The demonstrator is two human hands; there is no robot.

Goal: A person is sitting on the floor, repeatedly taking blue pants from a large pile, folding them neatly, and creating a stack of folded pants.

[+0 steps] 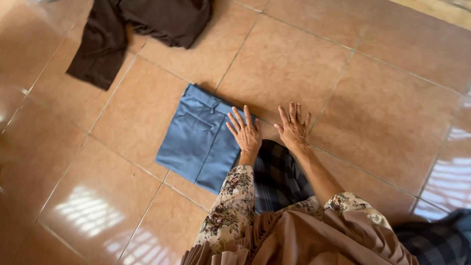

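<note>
View from the head camera, looking down at a floor of glossy orange-brown tiles [392, 122]. The left hand [245, 131] lies flat, palm down, fingers spread apart, pressing on the near right edge of a folded pair of blue trousers [198, 140]; it grips nothing. The right hand [293, 128] lies just beside it, also flat with fingers spread, resting on the bare tile just off the trousers' right edge and holding nothing. The trousers form a neat rectangle extending left and away from the left hand, with the waistband and a belt loop at the far edge and a slit pocket on the upper face. Directly below both wrists lies a dark checked cloth [279, 179], partly covered by the floral sleeves [230, 206] and a pleated tan garment [304, 238] that hide its near part. Well beyond the hands, up and to the left, a dark brown garment [105, 37] lies unfolded on the tiles. A second patch of dark checked fabric [441, 235] shows at the lower right edge. No packages, labels or signs are legible.
</note>
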